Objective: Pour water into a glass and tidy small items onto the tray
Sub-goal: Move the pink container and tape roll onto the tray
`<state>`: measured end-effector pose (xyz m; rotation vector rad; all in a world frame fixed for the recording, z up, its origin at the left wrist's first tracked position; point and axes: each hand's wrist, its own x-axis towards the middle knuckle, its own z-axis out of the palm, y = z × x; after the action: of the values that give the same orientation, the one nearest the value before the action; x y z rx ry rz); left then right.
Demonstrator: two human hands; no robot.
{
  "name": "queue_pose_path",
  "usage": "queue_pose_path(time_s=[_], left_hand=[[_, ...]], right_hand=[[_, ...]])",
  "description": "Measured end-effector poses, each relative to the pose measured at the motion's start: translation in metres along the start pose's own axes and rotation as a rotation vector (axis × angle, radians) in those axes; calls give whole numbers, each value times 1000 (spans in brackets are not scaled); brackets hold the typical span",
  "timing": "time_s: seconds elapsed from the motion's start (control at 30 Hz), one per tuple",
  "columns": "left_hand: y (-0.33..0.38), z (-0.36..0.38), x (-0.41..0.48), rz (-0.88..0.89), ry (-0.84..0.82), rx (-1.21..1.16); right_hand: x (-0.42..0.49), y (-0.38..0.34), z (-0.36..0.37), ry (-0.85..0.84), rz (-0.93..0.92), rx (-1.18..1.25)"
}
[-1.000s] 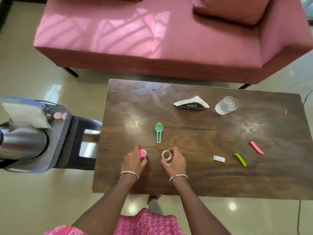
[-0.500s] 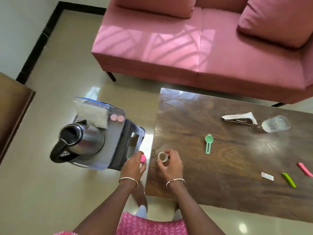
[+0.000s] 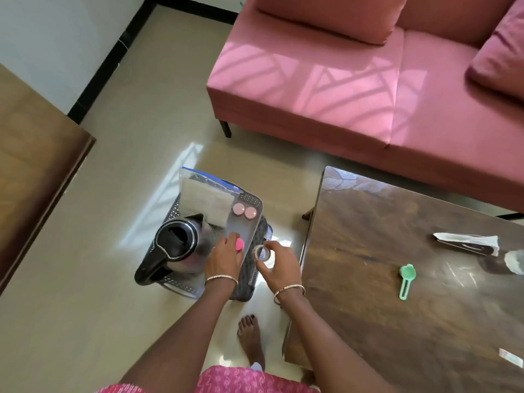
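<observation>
My left hand [image 3: 224, 258] holds a small pink lid [image 3: 240, 245] over the grey tray [image 3: 249, 232], which rests on a dark stool left of the table. My right hand [image 3: 279, 266] holds a small clear jar [image 3: 261, 252] just off the tray's right edge. On the tray stand a steel kettle [image 3: 177, 245], a plastic bag with a cloth [image 3: 205, 198] and two pale pink lids [image 3: 244, 210]. On the wooden table [image 3: 397, 321] lie a green scoop [image 3: 406, 279], a napkin holder [image 3: 467, 243] and, at the frame's right edge, a glass [image 3: 514, 260].
A pink sofa [image 3: 354, 89] stands behind the table. A wooden furniture edge [image 3: 42, 165] is at the left. A white sachet [image 3: 510, 360] lies near the table's right side. My bare foot [image 3: 251, 338] is on the tiled floor between stool and table.
Both hands lifted the pink lid and the clear jar from the table and carried them left to the tray. The view turned left with them.
</observation>
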<state>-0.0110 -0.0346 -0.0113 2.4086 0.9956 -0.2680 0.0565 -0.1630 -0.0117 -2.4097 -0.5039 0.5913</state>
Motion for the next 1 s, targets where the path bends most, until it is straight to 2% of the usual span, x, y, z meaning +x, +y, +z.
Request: queue_pose_path(time_s=[0.1, 0.6, 1.0], left_hand=[[-3, 6, 26, -24, 7, -20], [-15, 61, 119, -156, -42, 26], [-22, 78, 124, -185, 1, 30]], right_hand=[[30, -9, 9, 60, -43, -19], [124, 10, 70, -85, -107, -355], [139, 11, 96, -85, -71, -461]])
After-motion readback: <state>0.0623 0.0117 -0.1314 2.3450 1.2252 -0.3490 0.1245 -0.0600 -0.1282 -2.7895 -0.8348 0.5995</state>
